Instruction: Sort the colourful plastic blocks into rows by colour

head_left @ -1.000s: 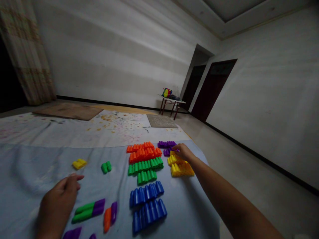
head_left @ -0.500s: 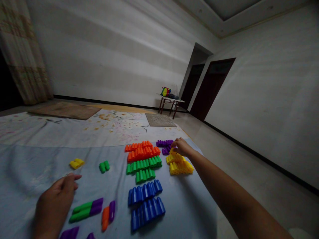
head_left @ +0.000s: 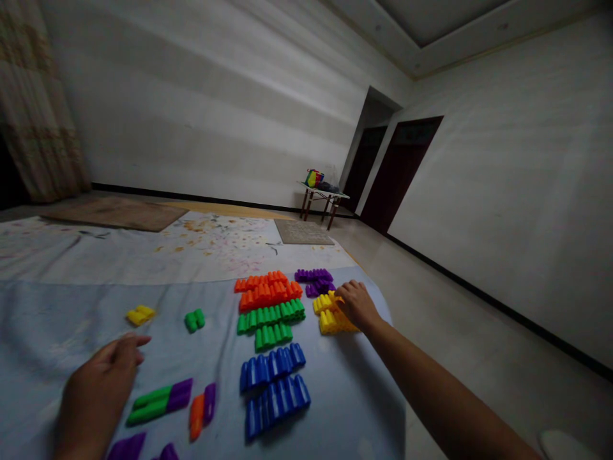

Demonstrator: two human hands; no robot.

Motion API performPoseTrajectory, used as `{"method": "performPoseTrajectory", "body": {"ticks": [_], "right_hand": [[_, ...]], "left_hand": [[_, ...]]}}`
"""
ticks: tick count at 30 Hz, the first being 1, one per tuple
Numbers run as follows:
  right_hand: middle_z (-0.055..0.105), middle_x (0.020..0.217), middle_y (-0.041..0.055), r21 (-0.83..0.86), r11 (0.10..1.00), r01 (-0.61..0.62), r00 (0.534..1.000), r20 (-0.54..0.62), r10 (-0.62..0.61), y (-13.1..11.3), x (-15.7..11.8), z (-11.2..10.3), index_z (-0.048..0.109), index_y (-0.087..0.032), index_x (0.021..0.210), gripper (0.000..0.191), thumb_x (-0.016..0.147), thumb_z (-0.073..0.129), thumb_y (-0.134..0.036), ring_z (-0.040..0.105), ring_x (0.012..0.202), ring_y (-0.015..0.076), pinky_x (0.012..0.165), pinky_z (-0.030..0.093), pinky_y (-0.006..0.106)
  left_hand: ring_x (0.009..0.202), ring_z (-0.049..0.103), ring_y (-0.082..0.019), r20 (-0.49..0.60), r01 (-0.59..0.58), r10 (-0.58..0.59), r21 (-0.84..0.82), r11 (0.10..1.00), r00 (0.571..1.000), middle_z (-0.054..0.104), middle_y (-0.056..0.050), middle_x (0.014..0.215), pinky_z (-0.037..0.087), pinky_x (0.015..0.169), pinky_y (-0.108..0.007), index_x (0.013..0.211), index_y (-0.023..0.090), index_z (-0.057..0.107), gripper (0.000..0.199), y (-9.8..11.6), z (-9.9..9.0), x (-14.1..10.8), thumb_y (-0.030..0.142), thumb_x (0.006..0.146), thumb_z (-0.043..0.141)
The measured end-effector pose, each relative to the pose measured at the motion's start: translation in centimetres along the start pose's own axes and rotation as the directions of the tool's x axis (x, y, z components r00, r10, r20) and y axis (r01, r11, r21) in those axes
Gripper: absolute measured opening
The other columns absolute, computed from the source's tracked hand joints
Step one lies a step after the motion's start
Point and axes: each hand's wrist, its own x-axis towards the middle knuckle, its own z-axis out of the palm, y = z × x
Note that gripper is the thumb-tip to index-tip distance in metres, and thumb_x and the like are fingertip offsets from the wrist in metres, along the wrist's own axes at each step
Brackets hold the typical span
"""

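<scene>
Could drag the sheet point(head_left: 354, 396) and skew the blue rows point(head_left: 275, 390), if leaning hard. Could topple the yellow pile point(head_left: 330, 321), at right, by pressing unevenly with the right hand point(head_left: 357, 303); reaches it with bent fingers, cannot tell if gripping. Holds nothing visible in the loosely curled left hand point(head_left: 98, 390), near left. Compared with earlier, reaches nearer, farther from the purple rows point(head_left: 313, 276).

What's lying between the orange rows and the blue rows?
Two rows of green pieces lie between the orange rows and the blue rows, as the head camera's view shows.
</scene>
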Motion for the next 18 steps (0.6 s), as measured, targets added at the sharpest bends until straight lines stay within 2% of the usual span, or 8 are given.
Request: {"method": "performPoseTrajectory", "body": {"ticks": [6, 12, 15, 18], "right_hand": [[0.063, 0.095, 0.0055, 0.048, 0.998, 0.033, 0.999, -0.009, -0.032, -0.1, -0.5, -0.1, 0.062, -0.022, 0.095, 0.016, 0.079, 0.059, -0.021, 0.048, 0.092, 0.0206, 0.079, 0.030, 0.032], [0.064, 0.093, 0.0058, 0.183, 0.983, -0.025, 0.990, -0.135, 0.051, 0.5, -0.9, -0.6, 0.064, -0.022, 0.094, 0.015, 0.083, 0.053, -0.019, 0.049, 0.091, 0.0201, 0.080, 0.031, 0.032], [0.064, 0.091, 0.0072, 0.248, 0.969, -0.002, 0.983, -0.178, 0.048, -0.2, -1.2, -1.0, 0.064, -0.020, 0.090, 0.015, 0.083, 0.051, -0.018, 0.049, 0.090, 0.0206, 0.079, 0.033, 0.032], [0.064, 0.091, 0.0080, 0.329, 0.942, 0.062, 0.979, -0.203, 0.006, -2.2, -1.5, -1.5, 0.064, -0.020, 0.089, 0.015, 0.084, 0.050, -0.021, 0.050, 0.088, 0.0210, 0.079, 0.034, 0.034]], "left_hand": [[0.066, 0.056, -0.015, 0.005, -0.023, 0.023, 0.006, 1.000, 1.000, 0.060, 0.003, 0.075, 0.039, 0.056, -0.023, 0.090, 0.026, 0.060, 0.035, 0.2, 0.0, -0.1, 0.048, 0.079, 0.035], [0.060, 0.054, -0.015, -0.002, -0.045, 0.045, -0.003, 0.999, 0.999, 0.060, 0.002, 0.073, 0.038, 0.053, -0.023, 0.089, 0.025, 0.060, 0.038, 0.3, -0.1, -0.2, 0.050, 0.079, 0.035], [0.059, 0.053, -0.014, -0.014, -0.066, 0.065, -0.044, 0.997, 0.998, 0.060, 0.003, 0.068, 0.039, 0.053, -0.022, 0.086, 0.023, 0.062, 0.033, 0.5, -0.1, -0.4, 0.045, 0.078, 0.039], [0.056, 0.051, -0.014, -0.045, -0.109, 0.104, -0.124, 0.986, 0.994, 0.057, 0.003, 0.062, 0.038, 0.051, -0.023, 0.084, 0.020, 0.062, 0.031, 0.5, 0.0, -0.8, 0.042, 0.077, 0.041]]}}
